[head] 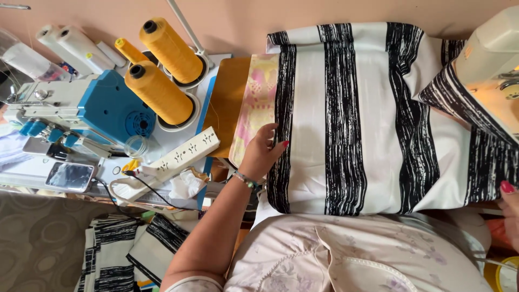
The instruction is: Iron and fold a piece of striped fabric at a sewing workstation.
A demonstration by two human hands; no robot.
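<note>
A black-and-white striped fabric (357, 119) lies spread across the sewing table, running under the cream sewing machine (494, 59) at the right. My left hand (262, 151) rests on the fabric's left edge, fingers bent over it, next to a pink and yellow patterned cloth (254, 103). My right hand (509, 208) shows only partly at the right edge, touching the fabric's lower right corner; its grip is hidden.
A blue and white overlock machine (97, 108) stands at the left with three yellow thread cones (159, 92). A white power strip (181, 157), a phone (69, 176) and a tissue lie near it. More striped fabric pieces (124, 254) lie on the floor.
</note>
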